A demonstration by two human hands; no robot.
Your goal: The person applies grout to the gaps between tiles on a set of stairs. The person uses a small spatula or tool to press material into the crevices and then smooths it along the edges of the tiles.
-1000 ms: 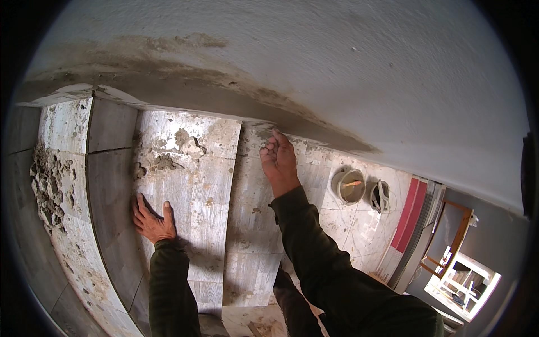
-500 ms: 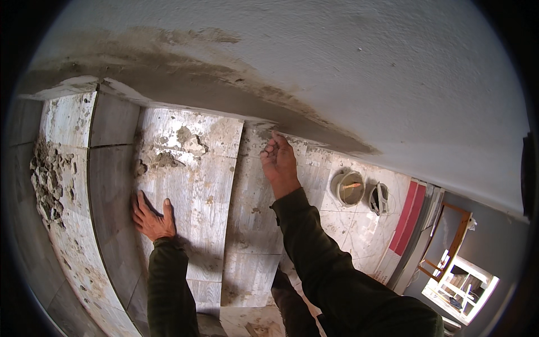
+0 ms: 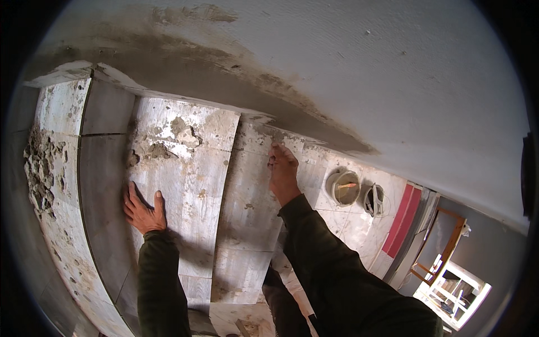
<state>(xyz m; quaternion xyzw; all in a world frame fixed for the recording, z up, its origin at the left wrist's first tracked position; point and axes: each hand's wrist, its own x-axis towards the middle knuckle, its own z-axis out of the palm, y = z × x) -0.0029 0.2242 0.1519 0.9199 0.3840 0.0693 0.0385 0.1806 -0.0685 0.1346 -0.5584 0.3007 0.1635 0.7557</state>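
Observation:
My left hand [image 3: 147, 213] is spread out flat on a wood-look tiled step [image 3: 196, 185], its fingertips against the foot of the grey riser [image 3: 104, 168]. It holds nothing. My right hand [image 3: 284, 171] hovers over the lower tiled tread [image 3: 247, 196], a little way from the foot of the wall. Its fingers are curled and pinched together; whatever they hold, if anything, is too small or hidden to name. Beyond it, a band of wet grey-brown mortar [image 3: 224, 92] runs along the bottom of the white wall [image 3: 393, 84].
Lumps of mortar [image 3: 185, 133] lie on the middle step, and a pile of rubble [image 3: 42, 171] covers part of the higher step at left. At right stand a bucket [image 3: 343, 188] with an orange-handled tool in it and a second dark container [image 3: 373, 199], near a red strip [image 3: 401, 219].
My right hand has drawn back from the foot of the wall, its fingers more curled. My left hand stays flat on the step. The whole view has shifted slightly.

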